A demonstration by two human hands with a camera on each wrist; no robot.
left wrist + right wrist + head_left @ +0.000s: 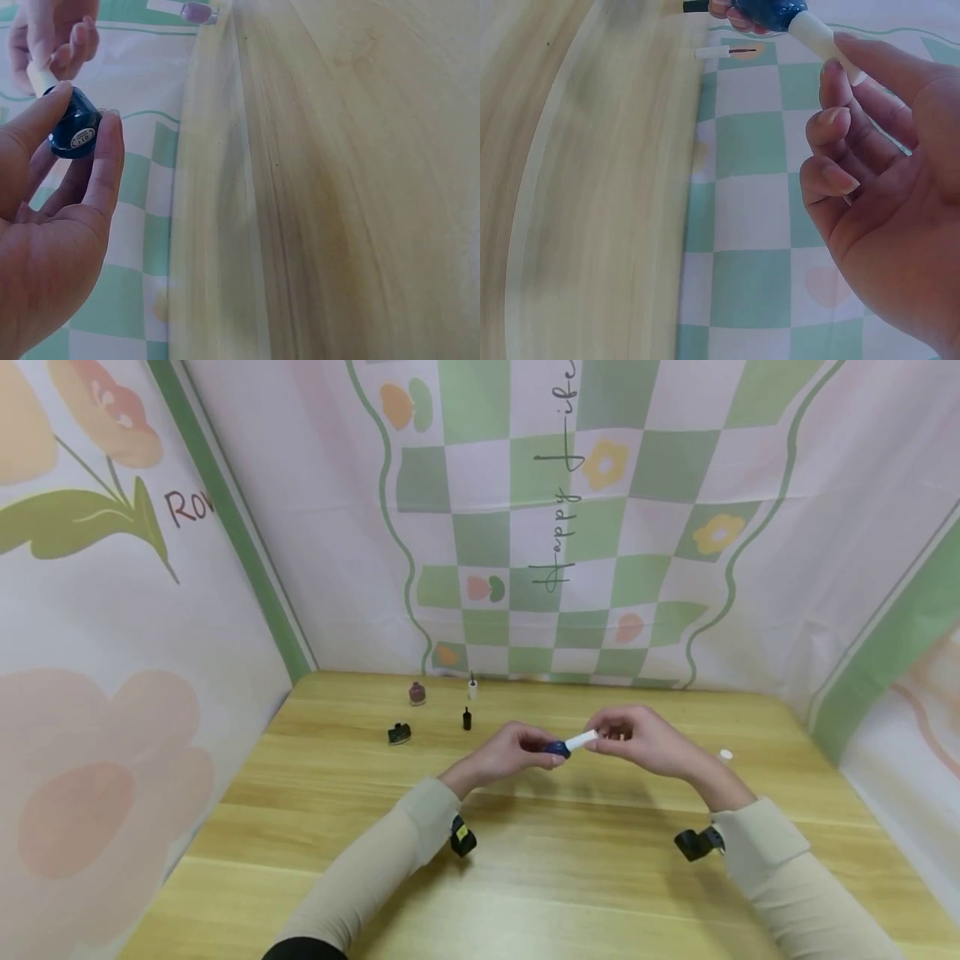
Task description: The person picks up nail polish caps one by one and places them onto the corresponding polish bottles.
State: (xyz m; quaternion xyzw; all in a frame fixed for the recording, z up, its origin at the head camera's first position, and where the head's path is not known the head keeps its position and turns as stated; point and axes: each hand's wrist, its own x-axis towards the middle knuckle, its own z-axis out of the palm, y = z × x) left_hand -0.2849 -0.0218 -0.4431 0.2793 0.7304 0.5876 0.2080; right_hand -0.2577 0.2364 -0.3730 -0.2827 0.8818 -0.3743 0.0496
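A dark blue nail polish bottle [557,749] with a long white cap [581,741] is held tilted above the table between both hands. My left hand [517,749] grips the glass bottle between thumb and fingers, its round base label showing in the left wrist view. With thumb and index finger, my right hand [645,739] pinches the end of the white cap [814,36]. The other right fingers curl loosely below it. The cap sits against the bottle's neck.
On the wooden table [525,877], an uncapped mauve bottle [417,695] and a dark bottle [399,733] stand left. Beside them, a white brush cap [472,690] and a black brush cap [467,720] stand brush up. A lilac bottle [196,13] with a white cap is at the right.
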